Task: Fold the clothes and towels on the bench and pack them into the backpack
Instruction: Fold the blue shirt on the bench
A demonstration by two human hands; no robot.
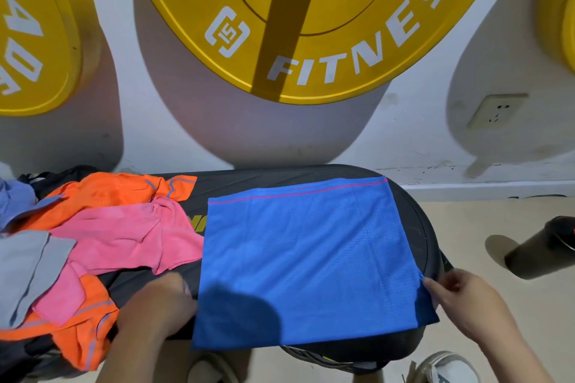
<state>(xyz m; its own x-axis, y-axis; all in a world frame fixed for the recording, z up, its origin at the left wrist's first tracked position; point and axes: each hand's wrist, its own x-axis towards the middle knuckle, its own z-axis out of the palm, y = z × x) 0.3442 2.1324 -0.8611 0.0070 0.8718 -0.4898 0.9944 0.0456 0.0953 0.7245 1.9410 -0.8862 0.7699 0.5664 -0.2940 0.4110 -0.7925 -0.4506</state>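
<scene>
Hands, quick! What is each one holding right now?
Left hand: grips the left edge of the blue cloth.
Right hand: pinches its right edge.

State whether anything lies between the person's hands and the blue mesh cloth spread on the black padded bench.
Nothing visible does. The left hand touches the blue mesh cloth at its left edge; the right hand pinches its right edge. The pink towel lies beside it.

White wall [417,140] fills the upper frame. Three yellow weight plates on it: large plate [342,25] top centre, lettered "FITNES"; partial plates at upper left [31,40] and upper right [560,9]. Each casts a grey shadow. Wall socket [496,111] at right. White skirting [485,190], beige floor [466,221], dark cylindrical object [541,246] on it at the right edge
</scene>
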